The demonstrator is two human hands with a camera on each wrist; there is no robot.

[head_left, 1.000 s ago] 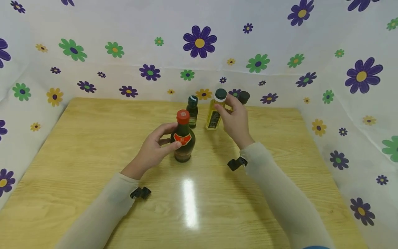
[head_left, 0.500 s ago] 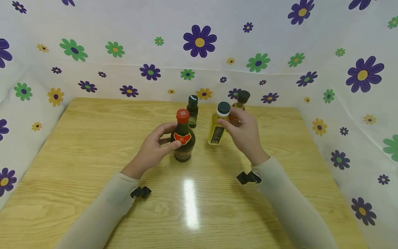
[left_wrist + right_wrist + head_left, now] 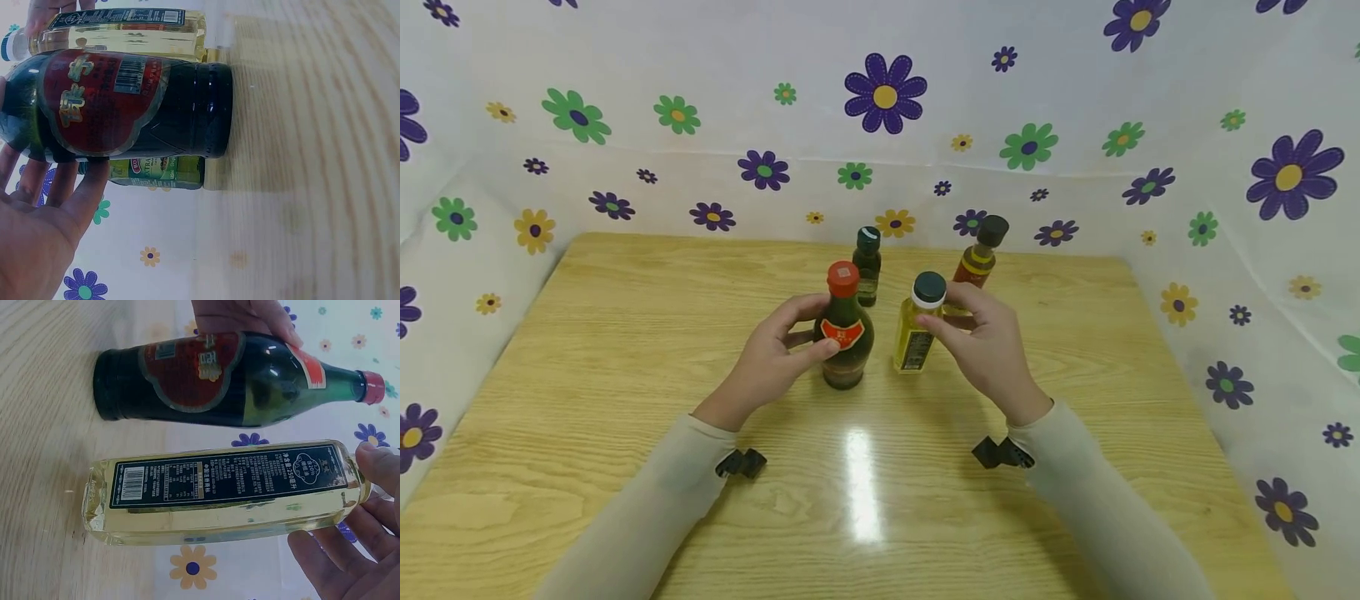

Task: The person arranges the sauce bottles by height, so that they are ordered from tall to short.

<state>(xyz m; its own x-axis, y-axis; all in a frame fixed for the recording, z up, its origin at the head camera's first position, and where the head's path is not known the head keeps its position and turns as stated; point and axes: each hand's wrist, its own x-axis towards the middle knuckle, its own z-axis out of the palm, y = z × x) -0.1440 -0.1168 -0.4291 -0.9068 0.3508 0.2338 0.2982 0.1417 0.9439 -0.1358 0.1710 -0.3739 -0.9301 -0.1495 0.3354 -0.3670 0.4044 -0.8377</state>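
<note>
My left hand [image 3: 767,358] grips a dark green glass bottle [image 3: 844,367] with a red cap, thumb in front and fingers behind. That bottle stands upright; its red label [image 3: 103,103] faces the left wrist camera. In my right hand [image 3: 992,354] is a clear bottle of yellow oil [image 3: 219,494] with a dark green cap and a white collar, held at the neck between thumb and fingers. It is upright, just right of the red-capped bottle and apart from it. Whether its base touches the table cannot be told.
Behind the red-capped bottle stands a small dark green bottle [image 3: 867,271]. A black-capped bottle [image 3: 976,262] stands behind my right hand, partly hidden. The wooden table [image 3: 587,350] meets a flower-patterned cloth [image 3: 700,67] at the back and sides.
My right hand has brought the oil bottle from the back of the table toward me, beside the red-capped bottle. More of the black-capped bottle shows. The left hand has stayed in place.
</note>
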